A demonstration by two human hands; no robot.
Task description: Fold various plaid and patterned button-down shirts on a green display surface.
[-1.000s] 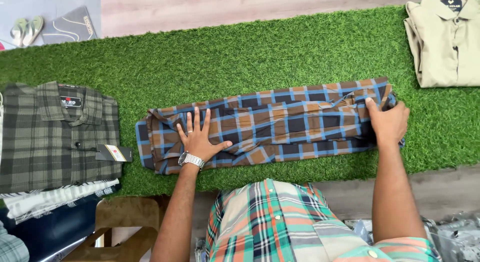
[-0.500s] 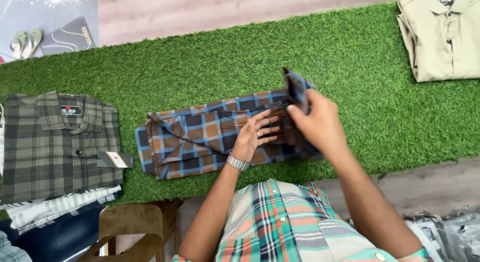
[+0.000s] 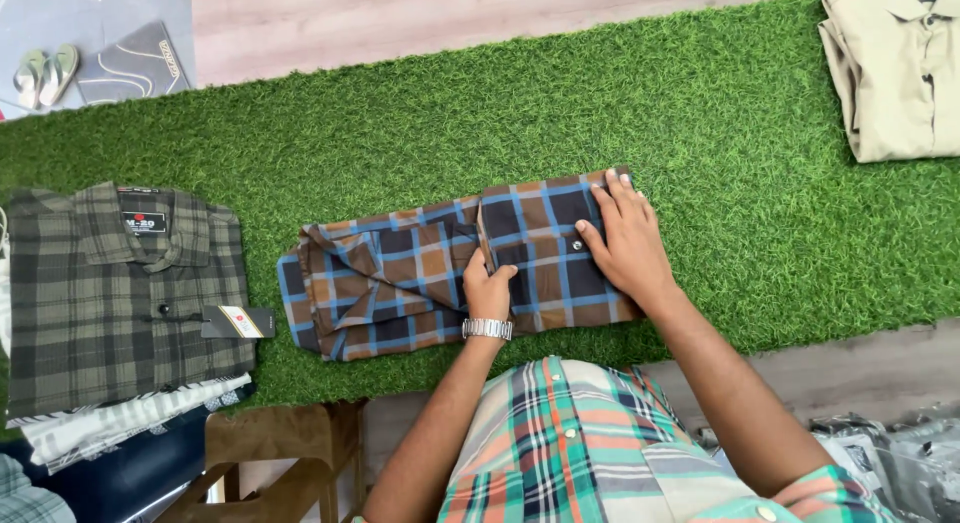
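Your right hand (image 3: 625, 248) lies flat, fingers together, on the one brown-and-blue plaid shirt (image 3: 400, 273) mid-mat on the green turf (image 3: 700, 103); your left hand (image 3: 488, 288) pinches its folded edge. One olive checked shirt (image 3: 120, 293) lies left, one beige shirt (image 3: 895, 73) far right.

Single head-worn view, looking steeply down, close over green turf mat (image 3: 620, 93)

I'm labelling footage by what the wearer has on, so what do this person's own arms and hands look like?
Both forearms are bare. The left hand has a silver metal-link wristwatch on its wrist. The right hand shows no watch, ring or glove. The arms come out of a short-sleeved plaid shirt in green, orange, white and dark blue, with small pale buttons; a sleeve edge shows at the lower right.
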